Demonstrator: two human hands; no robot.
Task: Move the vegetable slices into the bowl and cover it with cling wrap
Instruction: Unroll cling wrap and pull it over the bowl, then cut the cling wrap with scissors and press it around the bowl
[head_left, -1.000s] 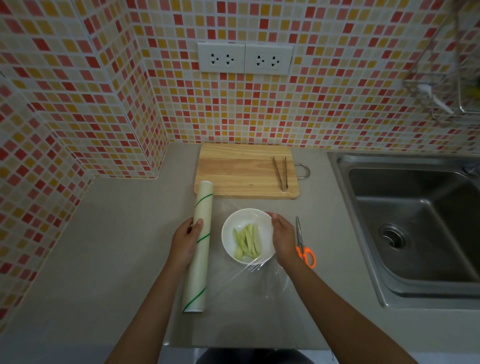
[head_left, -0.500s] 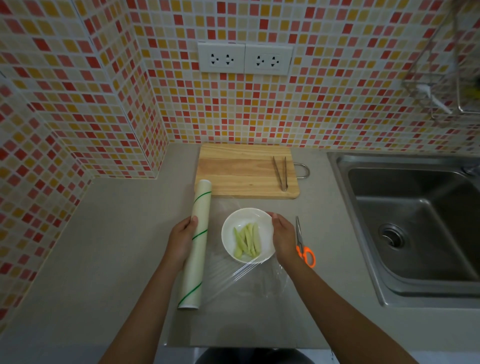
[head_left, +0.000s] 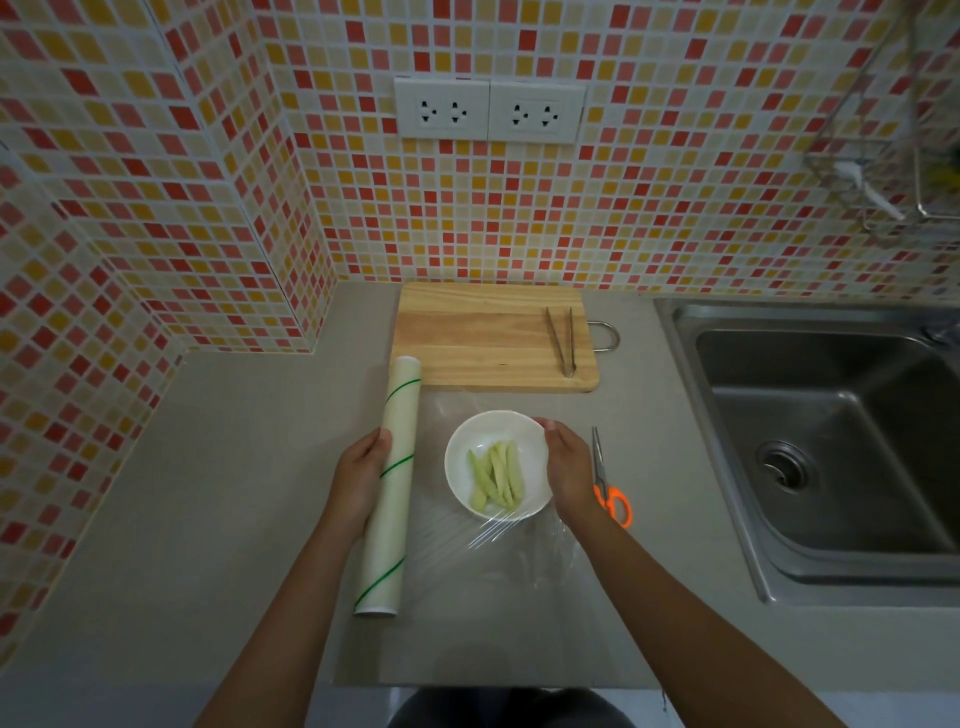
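On the grey countertop (head_left: 208, 467), the left hand (head_left: 358, 475) sits at about nine o'clock from the bowl, its fingers curled around the middle of a long cream-coloured roll of cling wrap with thin green stripes (head_left: 390, 483). The roll lies on the counter, running from roughly seven o'clock near the front edge to twelve o'clock, where its far end almost meets the near left corner of the board. A clear sheet of cling film (head_left: 519, 561) stretches from the roll to the right, over the bowl and down onto the counter at six o'clock, where it wrinkles.

The small round white bowl (head_left: 498, 431) stands in the middle, holding the pale green vegetable slices (head_left: 496, 475), which lie side by side, pointing from six to twelve o'clock. At twelve o'clock from the bowl lies a rectangular light wooden cutting board (head_left: 478, 338) with a metal loop handle on its right end; slim metal tongs (head_left: 563, 340) rest on its right part.

The right hand (head_left: 569, 467) presses against the bowl's rim at three o'clock, fingers bent around the edge over the film; whether they pinch the film I cannot tell. Just beside the hand, at three o'clock, lie scissors with orange handles (head_left: 605, 480), blades pointing to twelve o'clock. Farther right is a stainless steel sink (head_left: 727, 519).
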